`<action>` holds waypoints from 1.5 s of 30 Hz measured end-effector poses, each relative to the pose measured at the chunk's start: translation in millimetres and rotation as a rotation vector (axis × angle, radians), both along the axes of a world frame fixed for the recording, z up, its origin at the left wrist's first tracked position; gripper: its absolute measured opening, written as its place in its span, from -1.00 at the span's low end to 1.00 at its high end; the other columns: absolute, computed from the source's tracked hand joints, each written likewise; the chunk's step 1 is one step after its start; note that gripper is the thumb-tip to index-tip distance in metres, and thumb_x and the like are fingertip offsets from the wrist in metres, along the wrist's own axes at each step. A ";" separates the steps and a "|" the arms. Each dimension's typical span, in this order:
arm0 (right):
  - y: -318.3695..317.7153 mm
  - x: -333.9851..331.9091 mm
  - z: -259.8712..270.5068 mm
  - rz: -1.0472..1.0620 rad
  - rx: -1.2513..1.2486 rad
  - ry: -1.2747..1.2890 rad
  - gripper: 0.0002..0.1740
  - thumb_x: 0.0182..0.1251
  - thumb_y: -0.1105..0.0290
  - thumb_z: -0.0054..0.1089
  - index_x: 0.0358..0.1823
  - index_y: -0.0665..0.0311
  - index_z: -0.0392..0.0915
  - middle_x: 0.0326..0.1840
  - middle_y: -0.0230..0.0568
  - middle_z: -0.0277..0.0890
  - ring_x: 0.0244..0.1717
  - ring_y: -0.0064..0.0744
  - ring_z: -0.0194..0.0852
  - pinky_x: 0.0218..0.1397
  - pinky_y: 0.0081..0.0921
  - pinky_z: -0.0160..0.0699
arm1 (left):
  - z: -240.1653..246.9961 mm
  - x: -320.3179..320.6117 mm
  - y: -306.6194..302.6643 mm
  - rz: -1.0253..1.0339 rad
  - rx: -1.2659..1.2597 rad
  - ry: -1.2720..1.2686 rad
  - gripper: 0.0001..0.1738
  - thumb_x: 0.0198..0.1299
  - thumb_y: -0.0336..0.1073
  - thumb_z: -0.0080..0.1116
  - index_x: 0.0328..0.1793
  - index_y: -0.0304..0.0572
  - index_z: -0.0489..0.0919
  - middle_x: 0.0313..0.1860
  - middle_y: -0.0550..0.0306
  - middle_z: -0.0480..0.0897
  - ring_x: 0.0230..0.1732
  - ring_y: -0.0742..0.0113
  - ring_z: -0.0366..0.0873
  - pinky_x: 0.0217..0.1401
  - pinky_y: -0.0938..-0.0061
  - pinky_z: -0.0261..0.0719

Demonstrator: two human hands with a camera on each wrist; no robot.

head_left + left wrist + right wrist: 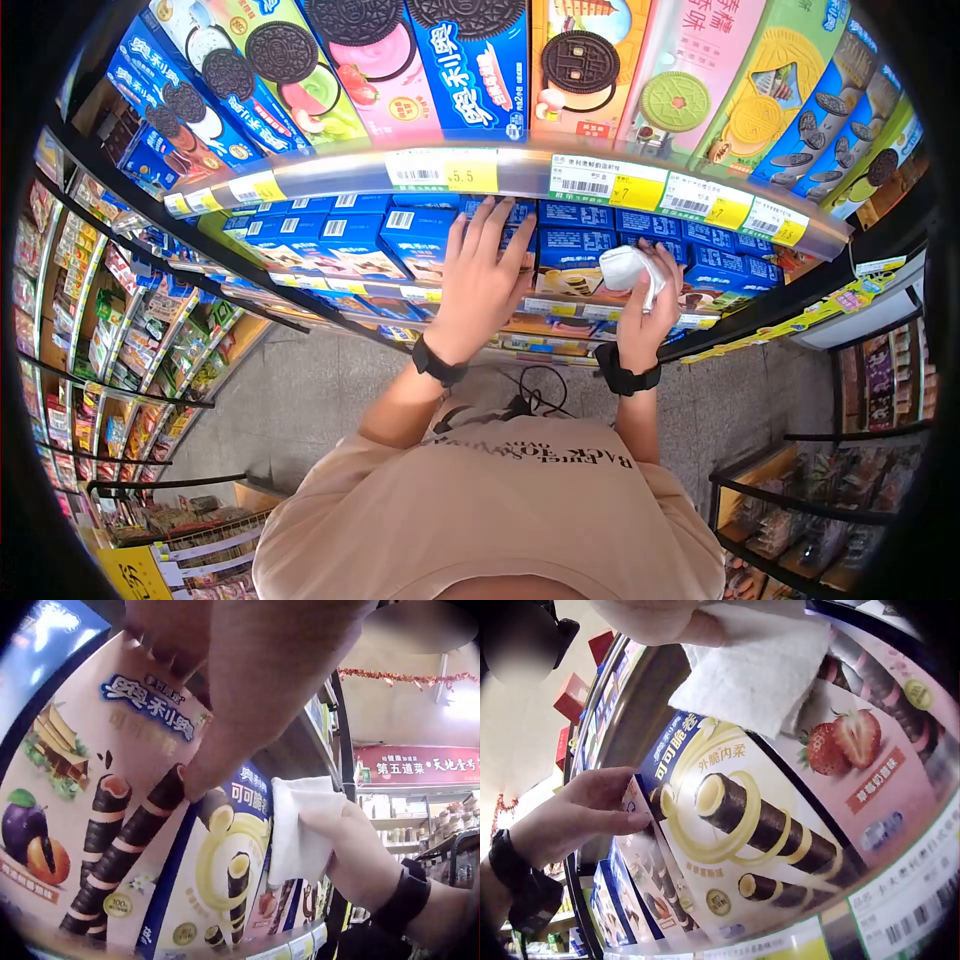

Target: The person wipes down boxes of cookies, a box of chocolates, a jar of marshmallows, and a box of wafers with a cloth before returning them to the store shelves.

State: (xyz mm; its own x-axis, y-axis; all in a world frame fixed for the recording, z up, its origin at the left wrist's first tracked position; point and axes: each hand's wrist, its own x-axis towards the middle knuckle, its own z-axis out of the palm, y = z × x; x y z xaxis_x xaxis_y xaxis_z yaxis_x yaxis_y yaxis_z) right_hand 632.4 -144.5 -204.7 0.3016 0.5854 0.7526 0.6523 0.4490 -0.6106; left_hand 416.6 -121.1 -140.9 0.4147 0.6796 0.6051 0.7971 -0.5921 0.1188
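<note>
My left hand (pixel 487 268) is at the shelf's row of blue-topped boxes. In the left wrist view its fingers go over the top of a pink plum-flavour wafer roll box (pixel 154 739), with the thumb along the box's front edge. My right hand (pixel 650 315) holds a folded white cloth (pixel 622 268) to the right of it. In the right wrist view the cloth (pixel 750 675) overlaps the upper parts of a cream-coloured wafer roll box (pixel 757 825) and a strawberry wafer roll box (pixel 855 780). Both wrists wear black bands.
Above the hands, a shelf edge with price tags (pixel 460 172) carries large biscuit packs (pixel 470 70). More blue boxes (pixel 355 240) stand left of my left hand. Lower shelves lie beneath, then grey floor (pixel 310 390). Packed snack racks (pixel 110 310) line the left side.
</note>
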 end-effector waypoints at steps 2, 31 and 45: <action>-0.1 0.0 0.1 -0.003 -0.003 -0.009 -0.75 0.39 0.53 -0.03 0.02 0.37 0.55 0.10 -0.15 0.61 0.31 -0.08 0.39 0.45 0.01 0.04 | -8.0 -3.0 -3.3 -0.010 0.023 -0.027 -0.31 -0.06 -0.34 0.39 0.29 -0.14 0.47 0.30 -0.08 0.40 0.36 -0.09 0.31 0.38 -0.04 0.22; 8.4 -0.6 -3.2 0.001 0.008 0.004 -0.75 0.40 0.50 -0.04 0.02 0.38 0.53 0.10 -0.15 0.61 0.30 -0.08 0.38 0.46 -0.03 0.02 | 35.4 -56.4 -74.0 -0.051 -0.177 -0.064 -0.39 -0.37 -0.38 0.45 -0.02 -0.19 0.60 -0.15 0.02 0.62 -0.14 -0.05 0.58 -0.07 0.22 0.55; 14.6 -0.7 -1.9 -0.019 0.047 -0.085 -0.74 0.50 0.41 -0.09 0.00 0.43 0.52 0.12 -0.08 0.59 0.30 -0.07 0.36 0.46 -0.06 0.01 | -74.3 -185.3 -102.5 -0.239 -0.418 -2.058 -0.33 0.15 -0.10 0.23 0.37 -0.17 0.37 0.24 0.07 0.56 0.21 0.13 0.51 0.32 0.20 0.43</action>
